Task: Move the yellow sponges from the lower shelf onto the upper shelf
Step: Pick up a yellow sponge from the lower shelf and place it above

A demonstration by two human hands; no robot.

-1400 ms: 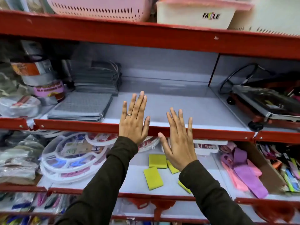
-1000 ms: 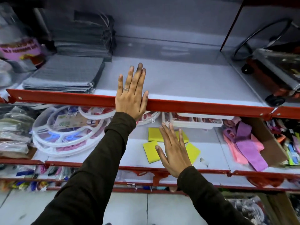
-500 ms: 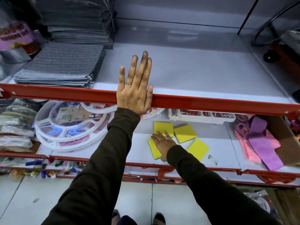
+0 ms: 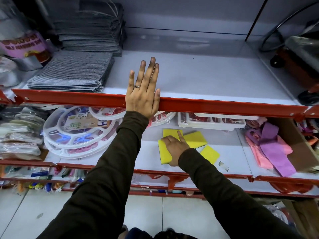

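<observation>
Several yellow sponges lie on the white lower shelf (image 4: pixel 107 161). My right hand (image 4: pixel 174 147) rests on the nearest sponge (image 4: pixel 164 152), thumb under its near edge and fingers curled over it; the index finger points onto the back sponge (image 4: pixel 170 132). Two more sponges lie to the right, one (image 4: pixel 196 138) behind and one (image 4: pixel 209 154) nearer. My left hand (image 4: pixel 143 94) lies flat, fingers straight, across the red front rail (image 4: pixel 224 106) of the upper shelf (image 4: pixel 207 78), holding nothing.
Stacked grey cloths (image 4: pixel 72 71) fill the upper shelf's left part, and a wheeled metal item (image 4: pixel 300 54) stands at its right. On the lower shelf, white round hangers (image 4: pixel 72 135) lie left, a white tray (image 4: pixel 210 122) behind, pink and purple cloths (image 4: pixel 271 147) right.
My right hand dropped from the upper rail to the lower shelf and closed on the nearest yellow sponge. My left hand stayed on the rail while the view tilted down.
</observation>
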